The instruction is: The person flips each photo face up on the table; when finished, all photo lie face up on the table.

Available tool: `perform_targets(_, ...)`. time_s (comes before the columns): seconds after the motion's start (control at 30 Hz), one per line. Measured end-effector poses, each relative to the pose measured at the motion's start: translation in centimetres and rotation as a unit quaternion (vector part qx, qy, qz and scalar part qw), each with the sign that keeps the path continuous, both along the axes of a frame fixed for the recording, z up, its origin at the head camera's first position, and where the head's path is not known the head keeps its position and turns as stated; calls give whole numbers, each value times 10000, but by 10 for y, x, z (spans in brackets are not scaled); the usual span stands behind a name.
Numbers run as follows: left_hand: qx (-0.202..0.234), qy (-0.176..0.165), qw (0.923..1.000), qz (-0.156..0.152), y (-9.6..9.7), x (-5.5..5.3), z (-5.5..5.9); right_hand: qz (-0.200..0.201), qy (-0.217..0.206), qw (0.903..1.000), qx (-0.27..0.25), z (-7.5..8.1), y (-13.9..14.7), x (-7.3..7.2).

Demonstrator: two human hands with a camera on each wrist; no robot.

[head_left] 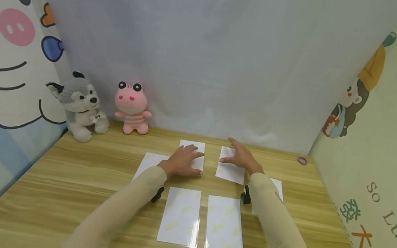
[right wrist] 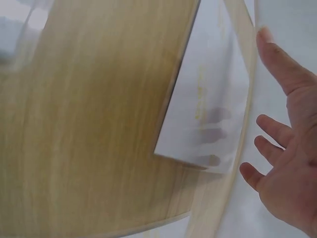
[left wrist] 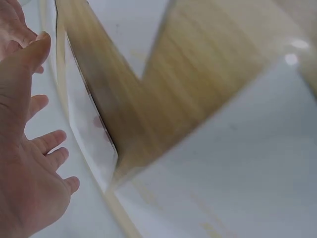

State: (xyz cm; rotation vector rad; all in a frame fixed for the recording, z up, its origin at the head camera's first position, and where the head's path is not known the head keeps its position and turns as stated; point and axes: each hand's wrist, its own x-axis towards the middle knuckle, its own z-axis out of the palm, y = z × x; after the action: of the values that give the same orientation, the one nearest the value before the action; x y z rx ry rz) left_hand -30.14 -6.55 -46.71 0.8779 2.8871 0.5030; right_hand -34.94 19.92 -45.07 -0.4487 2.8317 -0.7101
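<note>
My left hand (head_left: 183, 161) is over the back-left white sheet (head_left: 199, 162), fingers spread and thumb apart. To the right, my right hand (head_left: 242, 156) hovers above the back-right white sheet (head_left: 229, 171), which lies slightly turned. In the left wrist view the left hand (left wrist: 34, 168) has nothing between its fingers. The right wrist view shows the right hand (right wrist: 292, 153) raised, its fingers reflected in the glossy sheet (right wrist: 203, 99). Another sheet (head_left: 149, 162) is partly hidden by the left forearm, and one (head_left: 277, 186) by the right forearm.
Two glossy sheets with faint yellow marks, a left one (head_left: 181, 216) and a right one (head_left: 225, 226), lie nearest on the wooden table (head_left: 64, 184). At the back left sit a husky plush (head_left: 81, 103) and a pink plush (head_left: 132, 105). A purple ring (head_left: 302, 160) lies far right.
</note>
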Motion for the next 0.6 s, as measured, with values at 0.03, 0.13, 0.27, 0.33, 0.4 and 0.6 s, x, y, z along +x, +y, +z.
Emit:
perform_targets(0.03,-21,-12,10000,14,3,-1,0,-22,21,10000,41,-1,2,-1)
perform_targets(0.13,-93,-13,10000,36,12,-4,2,-94,57,9998,137,-4,7,-2)
perform_targets(0.27,-130,36,9999,-44,24,-6,3,-238,29,9996,118,-5,16,-1)
perform_targets(0.33,-129,19,9998,-121,30,-7,4,-299,-8,9995,82,-5,19,0)
perform_targets(0.4,-118,4,9997,-206,36,-8,4,-329,-26,9994,39,-3,22,2)
perform_targets(0.6,-327,-31,9989,-347,55,-12,0,-451,-240,9986,-117,-1,28,3)
